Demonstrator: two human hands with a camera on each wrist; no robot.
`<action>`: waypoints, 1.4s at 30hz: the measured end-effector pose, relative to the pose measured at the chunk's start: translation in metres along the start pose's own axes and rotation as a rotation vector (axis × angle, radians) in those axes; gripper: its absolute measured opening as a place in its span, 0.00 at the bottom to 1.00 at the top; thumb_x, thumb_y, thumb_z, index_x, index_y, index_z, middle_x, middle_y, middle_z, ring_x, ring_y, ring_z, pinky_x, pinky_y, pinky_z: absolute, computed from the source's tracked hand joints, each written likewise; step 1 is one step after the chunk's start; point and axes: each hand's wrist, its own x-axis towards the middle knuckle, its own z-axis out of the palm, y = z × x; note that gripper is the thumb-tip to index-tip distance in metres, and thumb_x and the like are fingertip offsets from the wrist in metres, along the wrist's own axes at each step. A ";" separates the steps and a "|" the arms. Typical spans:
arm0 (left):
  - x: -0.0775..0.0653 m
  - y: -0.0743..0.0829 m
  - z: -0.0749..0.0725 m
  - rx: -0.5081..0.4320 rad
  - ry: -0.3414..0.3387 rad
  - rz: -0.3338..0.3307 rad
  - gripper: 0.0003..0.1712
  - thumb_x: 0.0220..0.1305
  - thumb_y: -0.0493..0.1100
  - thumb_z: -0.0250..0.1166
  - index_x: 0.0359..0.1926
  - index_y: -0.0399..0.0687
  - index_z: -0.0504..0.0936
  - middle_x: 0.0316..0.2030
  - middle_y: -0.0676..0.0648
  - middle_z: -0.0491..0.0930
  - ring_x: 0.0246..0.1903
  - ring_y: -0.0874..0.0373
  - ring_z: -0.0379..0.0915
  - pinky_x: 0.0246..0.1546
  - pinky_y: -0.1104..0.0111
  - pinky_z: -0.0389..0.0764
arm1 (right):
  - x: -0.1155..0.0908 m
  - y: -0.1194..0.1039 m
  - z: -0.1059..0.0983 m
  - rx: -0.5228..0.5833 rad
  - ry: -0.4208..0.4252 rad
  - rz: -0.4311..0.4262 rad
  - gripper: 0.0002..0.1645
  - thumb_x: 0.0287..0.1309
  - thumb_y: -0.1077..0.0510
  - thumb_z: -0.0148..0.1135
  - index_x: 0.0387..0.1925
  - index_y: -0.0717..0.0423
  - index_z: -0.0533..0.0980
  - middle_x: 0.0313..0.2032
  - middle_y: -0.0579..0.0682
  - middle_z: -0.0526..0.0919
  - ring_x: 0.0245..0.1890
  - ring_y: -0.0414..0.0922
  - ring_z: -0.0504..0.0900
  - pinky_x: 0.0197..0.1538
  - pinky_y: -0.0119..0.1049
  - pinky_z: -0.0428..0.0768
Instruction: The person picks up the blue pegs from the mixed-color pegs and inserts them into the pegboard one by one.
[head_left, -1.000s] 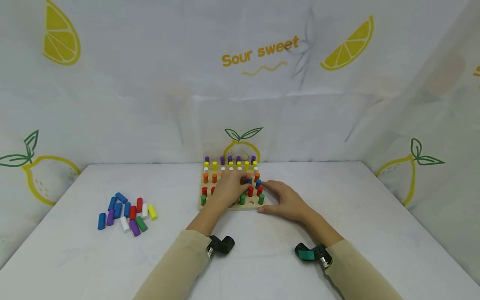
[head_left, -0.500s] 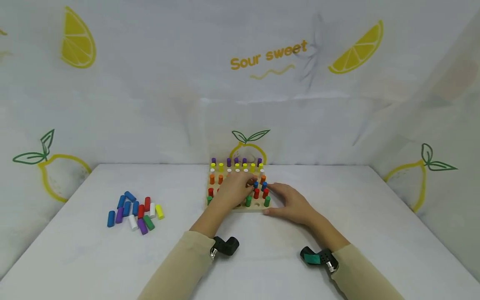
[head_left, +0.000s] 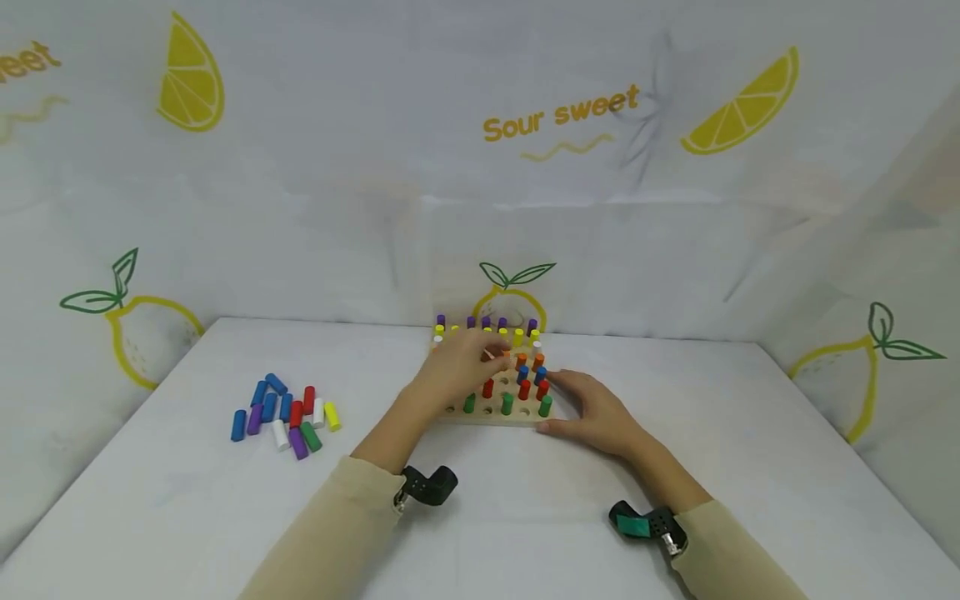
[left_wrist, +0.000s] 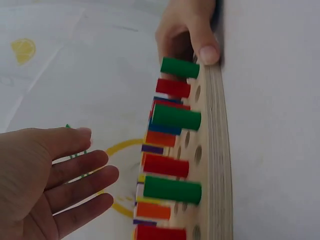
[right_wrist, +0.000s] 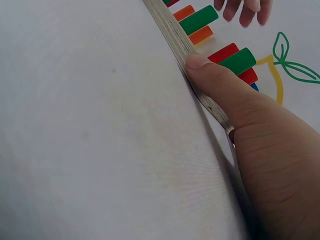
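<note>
A wooden pegboard (head_left: 487, 422) stands at the back middle of the table, with rows of coloured pegs upright in its holes. My left hand (head_left: 457, 367) hovers over its left part and hides several pegs. In the left wrist view this left hand (left_wrist: 55, 185) has its fingers extended, nothing in them, beside the pegs. My right hand (head_left: 592, 412) grips the board's near right corner. Its thumb (right_wrist: 210, 75) presses the front edge, and its other fingers lie along the right side. Two blue pegs (head_left: 522, 375) stand near that side, behind red ones.
Loose blue, red, white, purple, yellow and green pegs (head_left: 269, 407) lie in a pile on the white table (head_left: 510, 517), left of the board. A white cloth printed with lemons (head_left: 360, 225) hangs right behind the table.
My left hand has let go of a blue peg, which stands in the board, and has drawn back leftward with fingers loosened. My right hand stays at the corner. The head view has turned left.
</note>
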 end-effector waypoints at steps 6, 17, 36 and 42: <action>-0.023 -0.021 -0.036 0.070 0.016 -0.011 0.15 0.71 0.48 0.65 0.53 0.49 0.87 0.43 0.50 0.89 0.45 0.55 0.84 0.49 0.61 0.85 | 0.000 -0.003 0.001 -0.001 -0.008 0.000 0.54 0.49 0.32 0.73 0.73 0.49 0.67 0.72 0.56 0.70 0.74 0.60 0.65 0.72 0.65 0.65; -0.058 -0.084 -0.080 0.101 0.029 -0.089 0.16 0.72 0.47 0.63 0.53 0.45 0.86 0.46 0.46 0.88 0.48 0.50 0.83 0.48 0.55 0.86 | -0.002 0.001 -0.001 -0.024 -0.006 0.032 0.54 0.49 0.32 0.73 0.73 0.49 0.66 0.72 0.57 0.69 0.74 0.61 0.64 0.72 0.66 0.65; -0.113 -0.178 -0.141 0.269 -0.067 -0.287 0.18 0.71 0.41 0.61 0.57 0.36 0.82 0.49 0.33 0.85 0.50 0.36 0.81 0.49 0.46 0.85 | 0.001 -0.001 -0.001 -0.020 -0.017 0.032 0.56 0.49 0.31 0.73 0.74 0.50 0.66 0.72 0.57 0.70 0.75 0.60 0.64 0.73 0.65 0.64; -0.125 -0.199 -0.148 0.303 -0.093 -0.292 0.16 0.67 0.38 0.64 0.53 0.34 0.83 0.46 0.33 0.85 0.46 0.38 0.82 0.47 0.48 0.86 | 0.001 -0.001 -0.001 -0.020 -0.021 0.029 0.56 0.49 0.31 0.73 0.74 0.50 0.65 0.72 0.57 0.70 0.75 0.60 0.64 0.73 0.66 0.63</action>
